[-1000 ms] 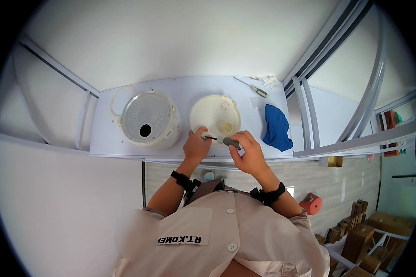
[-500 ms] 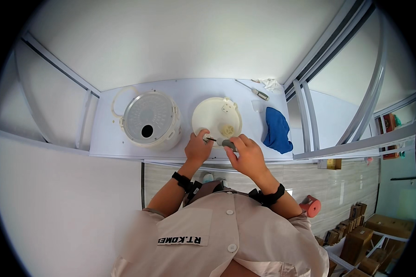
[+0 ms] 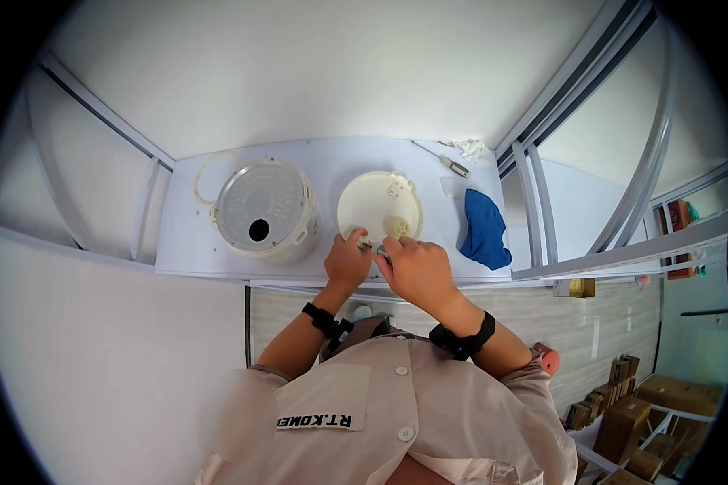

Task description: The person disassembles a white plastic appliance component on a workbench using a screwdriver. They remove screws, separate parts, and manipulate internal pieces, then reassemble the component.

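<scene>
Pinching a small white fitting (image 3: 365, 242), the left hand (image 3: 347, 263) works beside the right hand (image 3: 419, 272), its grip closed round a screwdriver (image 3: 382, 252), at frame centre. Round cream lid (image 3: 372, 200) just above; silver-topped white drum (image 3: 263, 194) at centre-left, blue cloth (image 3: 484, 229) centre-right, on the counter (image 3: 323, 158).

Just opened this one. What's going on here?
A person is working on a small white part at the near edge of a round cream disc. The left hand pinches the part, while the right hand grips a screwdriver-like tool, mostly hidden by the fingers. Whether the part is attached to the disc can't be told. A round white container stands to the left; a blue cloth and another screwdriver lie to the right.
</scene>
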Demonstrator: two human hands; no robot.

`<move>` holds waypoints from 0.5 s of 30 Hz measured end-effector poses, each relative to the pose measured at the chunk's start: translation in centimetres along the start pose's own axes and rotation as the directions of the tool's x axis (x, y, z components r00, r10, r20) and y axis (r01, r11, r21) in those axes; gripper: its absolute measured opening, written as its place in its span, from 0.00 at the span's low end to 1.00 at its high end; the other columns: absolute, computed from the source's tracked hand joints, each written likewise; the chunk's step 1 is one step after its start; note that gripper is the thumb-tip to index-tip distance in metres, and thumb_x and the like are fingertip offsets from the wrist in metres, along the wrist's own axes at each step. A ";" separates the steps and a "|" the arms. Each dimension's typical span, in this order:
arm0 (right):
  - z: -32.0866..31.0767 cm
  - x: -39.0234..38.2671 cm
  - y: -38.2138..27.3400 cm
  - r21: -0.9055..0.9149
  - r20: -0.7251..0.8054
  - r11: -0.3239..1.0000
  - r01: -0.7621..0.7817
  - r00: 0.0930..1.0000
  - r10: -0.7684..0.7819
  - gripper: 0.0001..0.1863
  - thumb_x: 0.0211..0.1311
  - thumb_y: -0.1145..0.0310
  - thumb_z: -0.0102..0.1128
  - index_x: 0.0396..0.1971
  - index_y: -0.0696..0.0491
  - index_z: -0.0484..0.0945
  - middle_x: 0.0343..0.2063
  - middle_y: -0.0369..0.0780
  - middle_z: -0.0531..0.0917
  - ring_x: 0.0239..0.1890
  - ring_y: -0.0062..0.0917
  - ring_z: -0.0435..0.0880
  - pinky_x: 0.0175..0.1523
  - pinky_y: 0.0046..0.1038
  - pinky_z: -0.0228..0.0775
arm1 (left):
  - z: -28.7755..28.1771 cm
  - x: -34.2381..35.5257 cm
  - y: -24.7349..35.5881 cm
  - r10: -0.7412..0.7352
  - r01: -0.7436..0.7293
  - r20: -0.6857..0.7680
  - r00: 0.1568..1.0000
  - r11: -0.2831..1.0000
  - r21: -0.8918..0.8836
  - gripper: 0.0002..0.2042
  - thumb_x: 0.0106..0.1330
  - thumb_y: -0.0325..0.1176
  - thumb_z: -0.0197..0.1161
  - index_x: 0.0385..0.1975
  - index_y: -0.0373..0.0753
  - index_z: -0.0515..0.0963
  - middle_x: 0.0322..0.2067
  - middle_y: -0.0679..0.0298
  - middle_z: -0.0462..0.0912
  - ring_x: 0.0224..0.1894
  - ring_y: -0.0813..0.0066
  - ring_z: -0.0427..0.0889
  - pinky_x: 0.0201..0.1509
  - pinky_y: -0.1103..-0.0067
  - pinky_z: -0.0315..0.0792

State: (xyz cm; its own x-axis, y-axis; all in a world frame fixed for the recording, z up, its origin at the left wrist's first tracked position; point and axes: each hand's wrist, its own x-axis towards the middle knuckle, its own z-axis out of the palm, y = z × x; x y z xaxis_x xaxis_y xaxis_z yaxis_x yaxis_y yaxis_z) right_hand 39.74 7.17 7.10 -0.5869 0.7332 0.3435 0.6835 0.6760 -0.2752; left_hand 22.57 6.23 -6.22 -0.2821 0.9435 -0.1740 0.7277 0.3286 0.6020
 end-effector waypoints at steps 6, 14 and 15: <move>-1.3 0.7 0.9 0.042 0.080 0.984 0.175 0.981 -0.178 0.08 0.60 0.69 0.71 0.36 0.51 0.81 0.34 0.41 0.80 0.35 0.38 0.85 0.43 0.39 0.78 | 0.5 0.3 -0.2 -0.010 0.010 -0.014 1.000 1.000 0.012 0.20 0.66 0.42 0.69 0.58 0.60 0.78 0.51 0.53 0.79 0.51 0.46 0.84 0.52 0.59 0.79; -1.4 0.6 0.4 0.234 0.001 0.965 0.120 0.992 -0.123 0.25 0.57 0.78 0.63 0.56 0.46 0.79 0.40 0.42 0.78 0.42 0.41 0.83 0.49 0.41 0.78 | 0.2 0.7 -0.4 -0.033 0.032 0.030 0.999 0.999 0.017 0.23 0.65 0.46 0.68 0.61 0.58 0.76 0.53 0.51 0.79 0.52 0.44 0.84 0.53 0.57 0.79; -1.3 0.5 0.5 0.246 0.000 0.963 0.113 0.993 -0.117 0.26 0.56 0.78 0.65 0.56 0.47 0.79 0.42 0.42 0.78 0.43 0.42 0.83 0.50 0.41 0.78 | 0.1 0.6 -0.3 -0.029 0.029 0.027 0.999 0.999 0.016 0.23 0.66 0.45 0.68 0.61 0.58 0.77 0.53 0.51 0.79 0.52 0.44 0.84 0.53 0.57 0.79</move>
State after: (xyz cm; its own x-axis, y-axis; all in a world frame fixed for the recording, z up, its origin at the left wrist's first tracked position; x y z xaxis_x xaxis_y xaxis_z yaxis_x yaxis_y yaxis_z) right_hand 40.37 7.79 8.32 -0.6628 0.6492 0.3731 0.4848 0.7518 -0.4469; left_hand 22.26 6.72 -6.59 -0.2862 0.9344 -0.2122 0.7293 0.3560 0.5843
